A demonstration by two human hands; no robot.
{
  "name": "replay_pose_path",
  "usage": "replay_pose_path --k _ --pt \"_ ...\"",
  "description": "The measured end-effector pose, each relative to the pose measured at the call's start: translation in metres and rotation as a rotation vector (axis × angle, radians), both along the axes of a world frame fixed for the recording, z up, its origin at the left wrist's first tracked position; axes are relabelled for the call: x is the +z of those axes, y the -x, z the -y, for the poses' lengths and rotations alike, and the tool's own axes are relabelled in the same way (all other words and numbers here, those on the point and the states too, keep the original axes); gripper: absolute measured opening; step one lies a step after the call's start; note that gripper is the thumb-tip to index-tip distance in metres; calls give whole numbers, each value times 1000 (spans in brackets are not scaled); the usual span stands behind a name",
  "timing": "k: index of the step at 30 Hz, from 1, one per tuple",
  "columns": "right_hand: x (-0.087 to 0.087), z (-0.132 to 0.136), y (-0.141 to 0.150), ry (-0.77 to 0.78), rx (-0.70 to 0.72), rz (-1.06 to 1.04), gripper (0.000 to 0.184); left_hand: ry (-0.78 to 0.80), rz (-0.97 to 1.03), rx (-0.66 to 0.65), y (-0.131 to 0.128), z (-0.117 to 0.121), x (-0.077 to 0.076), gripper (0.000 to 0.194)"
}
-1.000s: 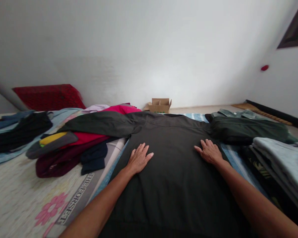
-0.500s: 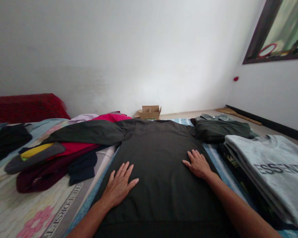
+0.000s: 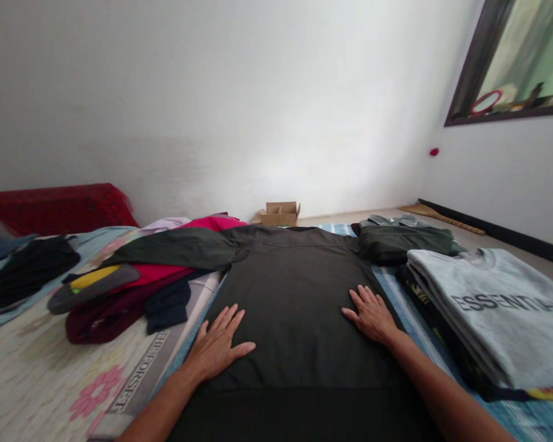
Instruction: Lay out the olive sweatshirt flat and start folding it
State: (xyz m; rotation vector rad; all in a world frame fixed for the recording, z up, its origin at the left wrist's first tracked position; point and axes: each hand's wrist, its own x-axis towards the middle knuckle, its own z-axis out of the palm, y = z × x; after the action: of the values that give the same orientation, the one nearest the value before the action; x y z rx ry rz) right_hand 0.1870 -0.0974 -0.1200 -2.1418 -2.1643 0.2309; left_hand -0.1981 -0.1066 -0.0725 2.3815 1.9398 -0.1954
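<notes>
A dark long-sleeved shirt (image 3: 294, 288) lies spread flat in front of me on a blue striped cloth (image 3: 398, 288). My left hand (image 3: 218, 347) rests flat on the shirt's left edge, fingers stretched out and apart. My right hand (image 3: 371, 314) lies flat on its right side, fingers spread. Neither hand holds anything. The shirt's left sleeve (image 3: 175, 247) stretches out over the pile of clothes; its right sleeve (image 3: 402, 242) is bunched up at the right.
A heap of loose clothes, red, maroon, navy and yellow (image 3: 124, 285), lies at the left on a flowered sheet (image 3: 37, 374). A stack of folded shirts topped by a grey printed one (image 3: 492, 307) stands at the right. A small cardboard box (image 3: 280, 213) sits by the far wall.
Both hands have slid back toward me along the shirt, from near its shoulders to its middle. The view has swung to the right and up, showing the folded stack and a framed picture.
</notes>
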Motion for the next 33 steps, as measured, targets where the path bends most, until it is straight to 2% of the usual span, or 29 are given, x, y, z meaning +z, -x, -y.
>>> replay_pose_path --k 4,8,13,16,20,24,27,30,33 --pt "4 19 1 -39 48 -8 75 -26 -7 -10 3 -1 -3 82" --pt "0 37 2 -28 112 -12 76 -37 -23 -14 2 -1 -3 79" --pt "-5 41 3 -57 100 9 74 -75 -83 78 -24 15 9 73" --pt "-6 41 2 -70 105 25 73 -108 -10 -15 -45 36 10 67" --pt "-7 43 -1 -81 105 42 71 -5 57 -158 -57 57 -2 71" --pt "-6 44 -4 -82 100 37 69 16 45 -156 -57 64 -11 70" --pt "4 51 2 -102 104 18 68 -10 50 -174 -57 67 -12 69" --pt "17 71 21 -162 217 -41 69 -71 71 -259 -55 75 -15 68" --pt "23 100 49 -177 455 -131 72 -139 92 -318 -48 84 -24 69"
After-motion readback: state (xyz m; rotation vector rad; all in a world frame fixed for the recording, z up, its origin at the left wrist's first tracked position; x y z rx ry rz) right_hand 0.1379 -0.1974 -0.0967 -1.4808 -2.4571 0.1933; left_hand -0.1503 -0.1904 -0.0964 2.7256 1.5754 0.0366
